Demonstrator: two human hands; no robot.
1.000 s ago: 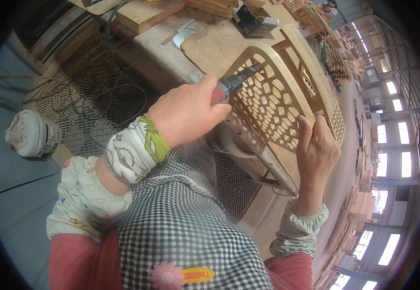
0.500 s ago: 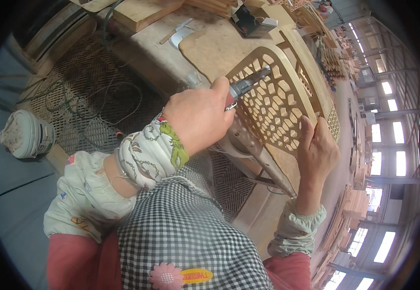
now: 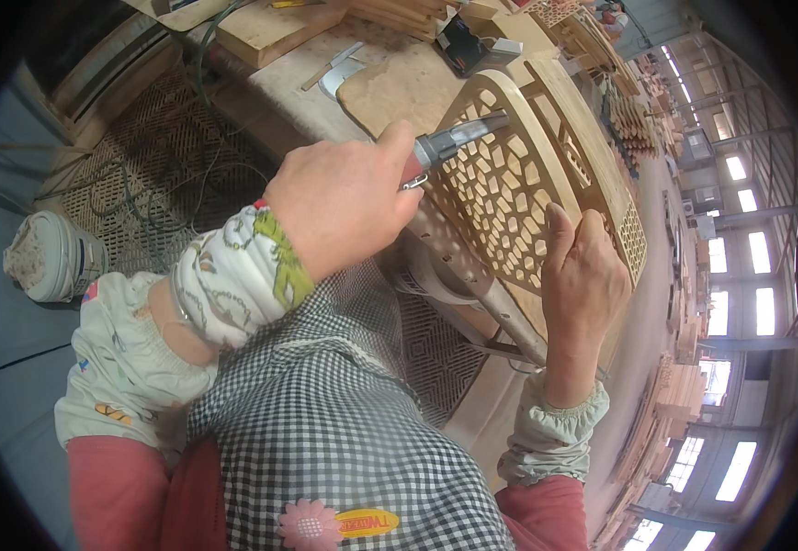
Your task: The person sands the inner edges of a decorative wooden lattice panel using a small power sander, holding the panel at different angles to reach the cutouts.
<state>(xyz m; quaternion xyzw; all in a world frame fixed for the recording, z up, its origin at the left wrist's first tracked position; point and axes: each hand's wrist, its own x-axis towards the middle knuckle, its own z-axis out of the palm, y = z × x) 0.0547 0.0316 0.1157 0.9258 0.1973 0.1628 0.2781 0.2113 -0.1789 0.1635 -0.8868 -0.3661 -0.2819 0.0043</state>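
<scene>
My left hand (image 3: 339,197) is wrapped round a hand tool (image 3: 458,140) with a red body, a grey metal nose and a narrow flat tip. That tip lies over the upper part of a wooden lattice panel (image 3: 538,147), cut through with many irregular openings and rounded at its top corner. Whether tip and wood touch, I cannot tell. My right hand (image 3: 584,280) grips the panel's near right edge, thumb on top and fingers curled out of sight. The panel leans at a tilt above the workbench (image 3: 293,96).
Behind the panel lie more wooden parts (image 3: 592,119). A dark box (image 3: 472,48), a thick board (image 3: 270,35) and a brown sheet (image 3: 394,92) rest on the bench. On the floor at left stand a white bucket (image 3: 54,257) and loose hoses (image 3: 123,188).
The panel has tilted more steeply and shifted slightly up and left. My left hand has drawn left with the tool, whose tip sits a little higher. My right hand has moved slightly left.
</scene>
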